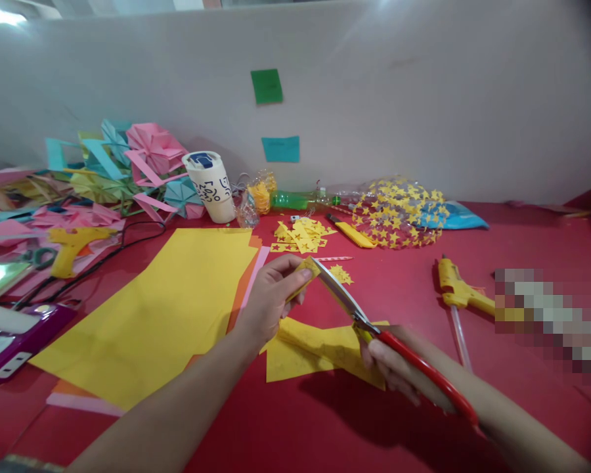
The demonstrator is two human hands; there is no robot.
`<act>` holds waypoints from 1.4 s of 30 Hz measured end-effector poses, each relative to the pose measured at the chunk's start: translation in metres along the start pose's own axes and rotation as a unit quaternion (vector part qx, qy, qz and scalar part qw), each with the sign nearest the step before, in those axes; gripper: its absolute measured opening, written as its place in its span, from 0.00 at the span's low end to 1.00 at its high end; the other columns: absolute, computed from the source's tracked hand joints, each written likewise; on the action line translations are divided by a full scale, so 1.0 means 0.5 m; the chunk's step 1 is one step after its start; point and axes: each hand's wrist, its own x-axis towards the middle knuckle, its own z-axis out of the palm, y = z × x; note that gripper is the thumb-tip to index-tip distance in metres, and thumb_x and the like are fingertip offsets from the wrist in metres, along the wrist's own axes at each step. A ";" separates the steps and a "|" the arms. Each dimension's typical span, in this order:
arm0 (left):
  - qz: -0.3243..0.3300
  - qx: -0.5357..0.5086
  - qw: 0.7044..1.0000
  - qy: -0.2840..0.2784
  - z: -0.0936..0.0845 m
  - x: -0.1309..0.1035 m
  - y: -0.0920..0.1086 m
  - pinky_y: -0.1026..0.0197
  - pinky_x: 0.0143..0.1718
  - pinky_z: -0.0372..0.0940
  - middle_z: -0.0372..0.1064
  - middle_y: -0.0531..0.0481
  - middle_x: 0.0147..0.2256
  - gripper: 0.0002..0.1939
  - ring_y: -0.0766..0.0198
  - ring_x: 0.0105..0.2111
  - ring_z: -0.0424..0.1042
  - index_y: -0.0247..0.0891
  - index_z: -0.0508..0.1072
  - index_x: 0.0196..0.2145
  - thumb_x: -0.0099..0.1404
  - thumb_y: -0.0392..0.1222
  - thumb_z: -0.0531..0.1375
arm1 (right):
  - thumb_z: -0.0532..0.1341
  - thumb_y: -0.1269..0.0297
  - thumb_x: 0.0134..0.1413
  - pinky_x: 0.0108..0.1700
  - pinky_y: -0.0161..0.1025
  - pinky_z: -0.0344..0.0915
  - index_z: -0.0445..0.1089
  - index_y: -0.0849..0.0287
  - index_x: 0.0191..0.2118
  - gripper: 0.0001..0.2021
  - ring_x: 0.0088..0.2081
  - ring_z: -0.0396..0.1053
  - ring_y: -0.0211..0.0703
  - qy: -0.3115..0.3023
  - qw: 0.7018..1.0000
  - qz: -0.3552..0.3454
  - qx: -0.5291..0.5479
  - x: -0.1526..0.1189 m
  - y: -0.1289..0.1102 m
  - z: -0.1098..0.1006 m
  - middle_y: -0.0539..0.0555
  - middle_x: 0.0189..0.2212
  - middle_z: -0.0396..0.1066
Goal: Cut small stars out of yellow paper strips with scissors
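Observation:
My left hand (276, 289) pinches a small piece of yellow paper (305, 268) between thumb and fingers. Red-handled scissors (345, 295) are gripped in my right hand (391, 368), their blade tips touching the edge of that piece. Below both hands, cut yellow paper (300, 358) lies on the red table. Just beyond the hands sit a small pile of yellow paper stars (341, 274) and a heap of yellow scraps with star-shaped holes (303, 235). The fingers of my right hand are partly hidden behind the scissors.
Large yellow sheets (177, 309) over orange and pink ones lie at left, near a yellow glue gun (69, 249). Another glue gun (450, 282) stands at right. Behind are a white tumbler (211, 187), a yellow cutter knife (355, 234), a star-covered clear form (398, 210) and folded paper shapes (155, 148).

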 end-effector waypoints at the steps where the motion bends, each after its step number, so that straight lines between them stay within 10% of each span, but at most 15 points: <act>1: -0.001 -0.001 1.000 -0.001 0.000 0.000 0.000 0.75 0.09 0.43 0.59 0.60 0.15 0.06 0.79 0.11 0.51 0.39 0.69 0.27 0.59 0.41 0.62 | 0.46 0.29 0.50 0.17 0.29 0.51 0.61 0.59 0.29 0.32 0.14 0.53 0.29 0.007 1.000 0.011 0.007 0.001 0.006 0.002 0.44 0.16 0.57; 42: -0.032 0.051 0.998 -0.016 -0.019 0.011 0.023 0.72 0.11 0.41 0.57 0.60 0.14 0.07 0.77 0.12 0.52 0.37 0.70 0.26 0.55 0.42 0.64 | 0.52 0.35 0.52 0.14 0.26 0.49 0.55 0.57 0.25 0.26 0.14 0.51 0.28 0.030 0.998 0.056 0.009 -0.005 -0.020 0.003 0.42 0.14 0.54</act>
